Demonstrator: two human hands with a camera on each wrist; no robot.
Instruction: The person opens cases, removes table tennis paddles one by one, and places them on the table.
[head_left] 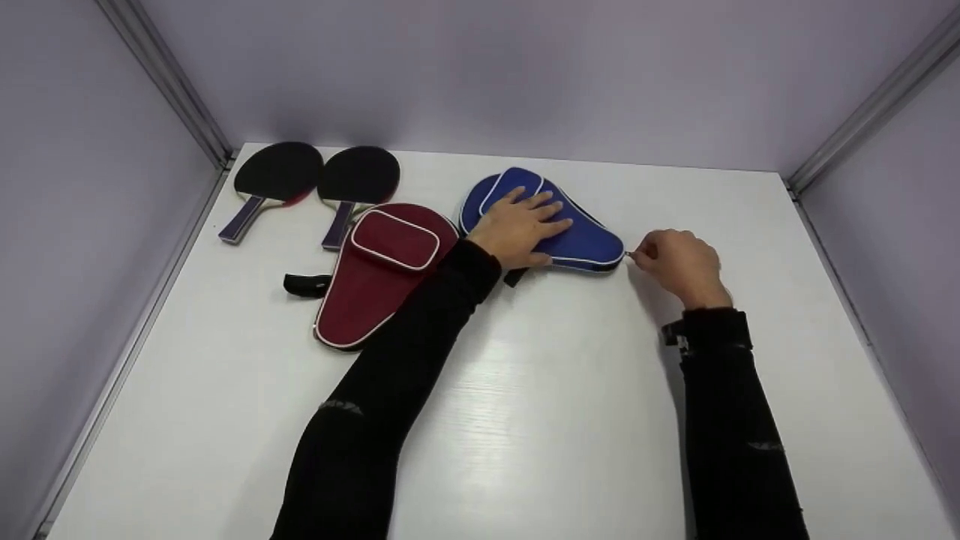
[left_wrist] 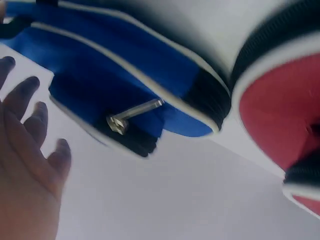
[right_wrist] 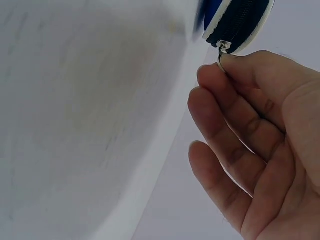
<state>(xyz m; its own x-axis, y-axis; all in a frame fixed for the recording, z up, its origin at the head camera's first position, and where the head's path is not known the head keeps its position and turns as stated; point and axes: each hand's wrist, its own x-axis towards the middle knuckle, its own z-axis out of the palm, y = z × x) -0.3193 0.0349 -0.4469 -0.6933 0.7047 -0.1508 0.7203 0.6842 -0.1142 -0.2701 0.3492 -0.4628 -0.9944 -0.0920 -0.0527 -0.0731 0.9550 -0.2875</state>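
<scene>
A: Closest first, go.
B: Black sleeves (head_left: 367,409), both arms, over the white surface (head_left: 540,420). Then the red case (head_left: 379,292), left of the left hand (head_left: 517,229), partly behind that forearm. White piping, pocket up. Short black strap (head_left: 304,285) at its left edge, farther left of the same hand.
A: Right hand (head_left: 682,266)?
B: Narrow pinch, thumb and finger on the zipper pull (right_wrist: 221,64). Other fingers loosely bent.
A: Blue case (head_left: 589,236)?
B: Under the left hand, lying flat, narrow end pointing at the right hand. The pinched pull is at that end.
A: Left hand state?
B: Wide, fingers spread, resting on top of the blue case.
A: Far stuff?
B: Two black-faced paddles (head_left: 281,172), side by side, beyond and left of the left hand, handles toward the person. Pale back wall (head_left: 510,82) past everything.
</scene>
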